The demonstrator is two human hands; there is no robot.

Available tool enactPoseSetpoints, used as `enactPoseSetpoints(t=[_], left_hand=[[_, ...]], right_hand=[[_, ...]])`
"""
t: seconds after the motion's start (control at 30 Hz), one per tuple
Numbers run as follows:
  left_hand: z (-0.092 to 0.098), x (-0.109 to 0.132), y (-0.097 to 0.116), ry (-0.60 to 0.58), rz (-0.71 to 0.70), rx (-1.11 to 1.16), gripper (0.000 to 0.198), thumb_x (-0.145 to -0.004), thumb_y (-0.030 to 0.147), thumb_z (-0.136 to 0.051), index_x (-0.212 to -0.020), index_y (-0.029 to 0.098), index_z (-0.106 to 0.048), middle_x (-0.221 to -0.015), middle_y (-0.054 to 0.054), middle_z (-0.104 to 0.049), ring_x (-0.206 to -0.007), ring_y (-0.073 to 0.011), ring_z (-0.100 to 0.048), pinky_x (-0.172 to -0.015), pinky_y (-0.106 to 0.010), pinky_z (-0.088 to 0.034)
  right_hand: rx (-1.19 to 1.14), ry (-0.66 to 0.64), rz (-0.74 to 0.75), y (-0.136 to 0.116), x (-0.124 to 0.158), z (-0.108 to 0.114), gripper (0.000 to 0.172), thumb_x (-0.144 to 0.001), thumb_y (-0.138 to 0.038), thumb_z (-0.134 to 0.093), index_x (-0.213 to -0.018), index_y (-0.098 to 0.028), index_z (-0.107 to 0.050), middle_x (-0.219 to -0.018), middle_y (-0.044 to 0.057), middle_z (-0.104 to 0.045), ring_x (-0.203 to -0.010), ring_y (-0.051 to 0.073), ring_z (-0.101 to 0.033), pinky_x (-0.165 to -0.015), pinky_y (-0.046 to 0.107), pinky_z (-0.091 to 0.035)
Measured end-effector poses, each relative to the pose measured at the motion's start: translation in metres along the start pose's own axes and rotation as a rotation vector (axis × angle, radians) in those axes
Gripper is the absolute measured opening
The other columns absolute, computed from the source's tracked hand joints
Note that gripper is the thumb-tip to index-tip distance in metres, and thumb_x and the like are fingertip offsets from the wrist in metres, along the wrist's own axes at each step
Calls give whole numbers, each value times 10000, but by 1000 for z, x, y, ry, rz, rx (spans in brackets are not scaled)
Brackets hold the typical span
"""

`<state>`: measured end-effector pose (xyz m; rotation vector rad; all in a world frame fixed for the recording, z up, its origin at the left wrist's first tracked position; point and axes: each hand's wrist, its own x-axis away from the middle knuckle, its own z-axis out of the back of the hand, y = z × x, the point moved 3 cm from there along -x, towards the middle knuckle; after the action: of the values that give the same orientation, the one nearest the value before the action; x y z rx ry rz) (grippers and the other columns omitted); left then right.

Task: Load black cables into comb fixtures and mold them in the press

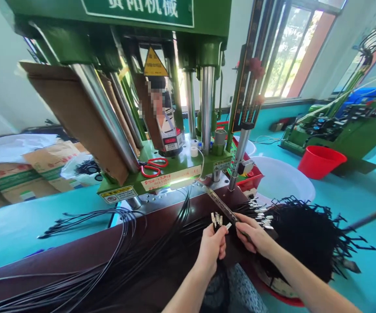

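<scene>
My left hand point(211, 245) is closed round a small bunch of black cables, whose silvery connector ends point(218, 219) stick up above the fingers. My right hand point(252, 233), just beside it, grips the near end of a long, narrow metal bar point(221, 203). That bar slants away to the front edge of the green press point(171, 174); whether its far tip touches the press I cannot tell. More cables with pale metal ends point(264, 215) lie behind my right hand. Long black cables point(119, 256) spread over the dark red tabletop point(162, 213) to the left.
Red-handled scissors point(153, 167) lie on the press base. A big heap of black cables point(305, 239) stands at the right. Beyond it are a white tub point(282, 180) and a red bucket point(321, 161). Cardboard boxes point(5, 182) stand at the left.
</scene>
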<state>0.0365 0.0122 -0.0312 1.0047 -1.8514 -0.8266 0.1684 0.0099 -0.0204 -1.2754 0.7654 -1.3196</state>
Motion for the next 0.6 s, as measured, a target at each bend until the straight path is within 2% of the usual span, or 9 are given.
enactPoseSetpoints(t=[0.07, 0.17, 0.47, 0.6], left_hand=[[-6, -1, -1, -33, 8, -56, 417, -587, 532, -641, -656, 178, -433, -361, 126, -292, -270, -17, -214, -266, -150, -143], [-13, -1, -2, -65, 13, -100, 410, -589, 525, -641, -653, 183, -423, -354, 127, -292, -263, -15, -205, -260, -150, -139], [-15, -3, -6, -29, 5, -169, 415, -613, 528, -623, -697, 202, -380, -363, 138, -269, -274, -19, -191, -249, -139, -151], [-12, -5, -4, -18, -117, -240, 368, -703, 531, -538, -723, 195, -390, -410, 113, -334, -297, -33, -277, -263, -142, -237]], right_hand=[[-269, 80, 32, 8, 4, -4, 498, -859, -445, -336, -1264, -156, -359, -461, -96, -374, -270, 58, -266, -260, 159, -196], [-365, 135, 64, 12, 4, -5, 543, -851, -497, -371, -1268, -150, -389, -412, -96, -377, -260, 62, -281, -260, 155, -197], [-200, 215, 141, 10, 4, -9, 536, -822, -498, -442, -1236, -159, -462, -404, -68, -384, -311, 85, -306, -280, 196, -210], [-188, 193, 177, 9, 4, -11, 495, -846, -467, -428, -1231, -158, -465, -433, -61, -381, -344, 85, -313, -308, 202, -221]])
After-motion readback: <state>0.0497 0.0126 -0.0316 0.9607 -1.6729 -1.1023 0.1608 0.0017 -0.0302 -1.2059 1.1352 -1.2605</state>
